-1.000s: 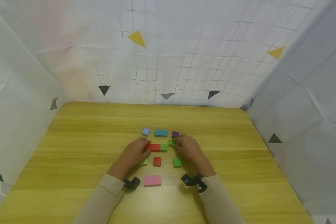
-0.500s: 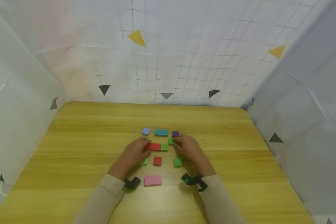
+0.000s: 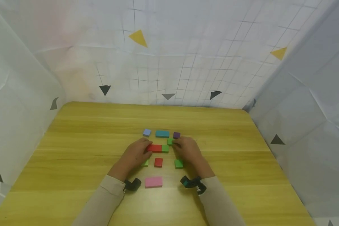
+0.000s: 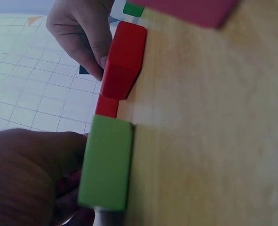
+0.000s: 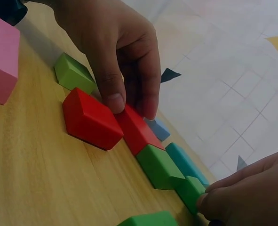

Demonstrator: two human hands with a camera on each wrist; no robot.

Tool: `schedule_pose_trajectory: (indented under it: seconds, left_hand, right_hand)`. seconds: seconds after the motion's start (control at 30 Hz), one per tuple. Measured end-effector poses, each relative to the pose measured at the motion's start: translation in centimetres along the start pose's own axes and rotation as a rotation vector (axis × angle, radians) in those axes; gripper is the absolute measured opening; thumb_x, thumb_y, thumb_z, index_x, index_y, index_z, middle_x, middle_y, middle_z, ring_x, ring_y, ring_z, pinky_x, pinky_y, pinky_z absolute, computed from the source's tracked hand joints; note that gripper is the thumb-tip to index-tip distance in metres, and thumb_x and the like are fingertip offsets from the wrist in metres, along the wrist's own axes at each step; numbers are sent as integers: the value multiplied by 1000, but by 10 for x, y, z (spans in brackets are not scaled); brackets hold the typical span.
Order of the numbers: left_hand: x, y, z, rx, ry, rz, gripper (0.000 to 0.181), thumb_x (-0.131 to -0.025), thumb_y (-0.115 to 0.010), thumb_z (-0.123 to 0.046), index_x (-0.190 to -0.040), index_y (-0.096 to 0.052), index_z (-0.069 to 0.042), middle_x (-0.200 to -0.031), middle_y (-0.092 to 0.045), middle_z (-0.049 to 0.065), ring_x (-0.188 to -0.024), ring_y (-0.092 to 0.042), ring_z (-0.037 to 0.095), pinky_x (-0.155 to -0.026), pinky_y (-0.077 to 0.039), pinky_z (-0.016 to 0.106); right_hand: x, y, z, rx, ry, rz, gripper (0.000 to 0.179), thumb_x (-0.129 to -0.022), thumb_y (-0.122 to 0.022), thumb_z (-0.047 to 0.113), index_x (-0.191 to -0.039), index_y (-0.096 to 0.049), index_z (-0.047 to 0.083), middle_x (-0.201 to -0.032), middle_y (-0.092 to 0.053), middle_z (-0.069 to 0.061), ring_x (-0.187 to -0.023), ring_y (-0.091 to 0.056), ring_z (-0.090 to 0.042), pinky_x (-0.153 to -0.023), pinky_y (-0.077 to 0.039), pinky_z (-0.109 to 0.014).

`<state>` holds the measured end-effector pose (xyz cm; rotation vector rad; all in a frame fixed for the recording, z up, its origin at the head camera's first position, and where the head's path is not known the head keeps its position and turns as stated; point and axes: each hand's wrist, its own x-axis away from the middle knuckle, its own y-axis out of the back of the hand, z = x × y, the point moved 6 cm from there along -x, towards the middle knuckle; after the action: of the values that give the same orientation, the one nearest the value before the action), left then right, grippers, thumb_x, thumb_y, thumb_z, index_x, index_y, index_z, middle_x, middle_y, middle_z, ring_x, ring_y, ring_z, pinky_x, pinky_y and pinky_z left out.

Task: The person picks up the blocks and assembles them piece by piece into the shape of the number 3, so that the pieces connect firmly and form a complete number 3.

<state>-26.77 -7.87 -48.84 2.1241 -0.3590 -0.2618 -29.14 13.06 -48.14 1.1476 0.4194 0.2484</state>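
Note:
My left hand (image 3: 135, 153) grips the left end of a long red block (image 3: 155, 148), thumb on the near side and fingers on the far side. Against that block's right end lies a small green block (image 3: 165, 148). My right hand (image 3: 188, 150) pinches another green block (image 3: 170, 142) just behind and to the right of the first one. In the right wrist view this pinched green block (image 5: 189, 190) stands close by the far corner of the row; whether they touch I cannot tell. A light green block (image 4: 107, 162) sits below my left hand, partly hidden in the head view.
Behind the row lie a light blue block (image 3: 147, 132), a teal block (image 3: 162, 134) and a purple block (image 3: 176, 135). In front are a red block (image 3: 158, 162), a green block (image 3: 179, 164) and a pink block (image 3: 153, 182). White sheets surround the wooden table (image 3: 82, 125).
My right hand has moved slightly left with the pinched green block, bringing it nearer the end of the red-and-green row. My left hand stays where it was.

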Motion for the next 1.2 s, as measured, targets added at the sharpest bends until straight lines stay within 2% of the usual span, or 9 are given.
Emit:
schedule_pose_trajectory:
  seconds: [0.4,0.9,1.2]
  left_hand:
    - [-2,1,1,-7,-18,-12,41,-93,-71,-23,-130,-64,-7,-126,-63,4,-115,-61,21,-101,-52,40]
    - [-1,1,1,3,-39,-28,40,-92,-71,-21,-129,-65,-7,-124,-64,4,-114,-62,20,-100,-52,38]
    - [0,1,0,4,-22,-14,41,-92,-71,-22,-130,-64,-7,-126,-63,5,-115,-61,20,-101,-52,39]
  right_hand:
    - [-3,2,4,-19,15,-43,14,-91,-72,15,-103,-78,11,-96,-76,-6,-87,-72,-24,-80,-60,-38]
    - [-3,-1,7,-13,25,-21,15,-92,-72,15,-104,-78,10,-95,-75,-7,-86,-72,-22,-78,-60,-37]
    - [-4,-5,7,-23,29,-1,13,-92,-72,18,-102,-78,12,-94,-75,-4,-85,-71,-19,-78,-60,-35]
